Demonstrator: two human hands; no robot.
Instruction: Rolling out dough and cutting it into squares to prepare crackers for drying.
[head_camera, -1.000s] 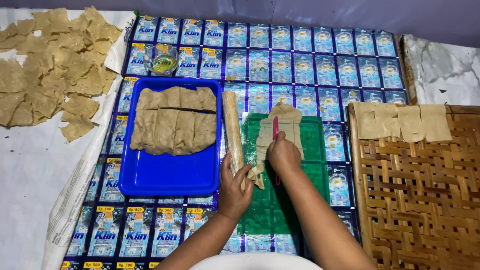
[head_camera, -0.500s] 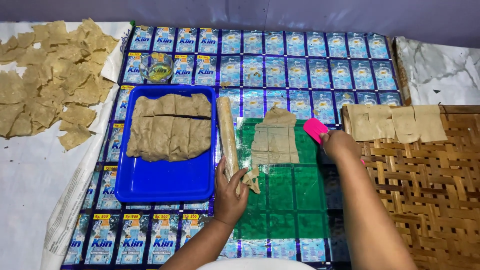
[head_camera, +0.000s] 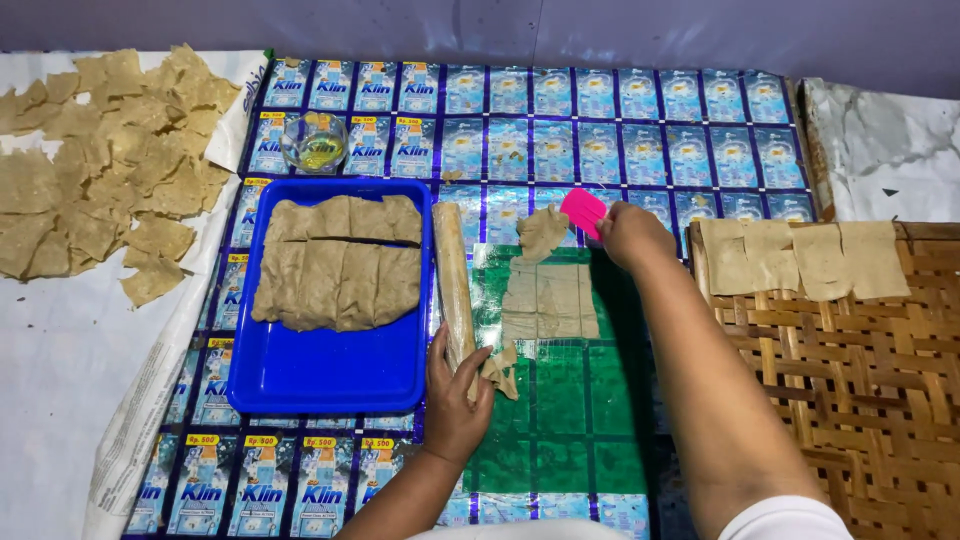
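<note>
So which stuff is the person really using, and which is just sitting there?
In use:
left hand on rolling pin
right hand holding pink scraper
flat cut dough on green sheet

Just sitting:
blue tray of dough
glass bowl
dried pieces
woven tray

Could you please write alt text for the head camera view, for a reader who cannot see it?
A person's left hand grips a wooden rolling pin beside thin cut dough sheets on a green mat, while the right hand holds a pink scraper. A blue tray of folded dough lies alongside, with dough squares on a woven bamboo rack.
</note>
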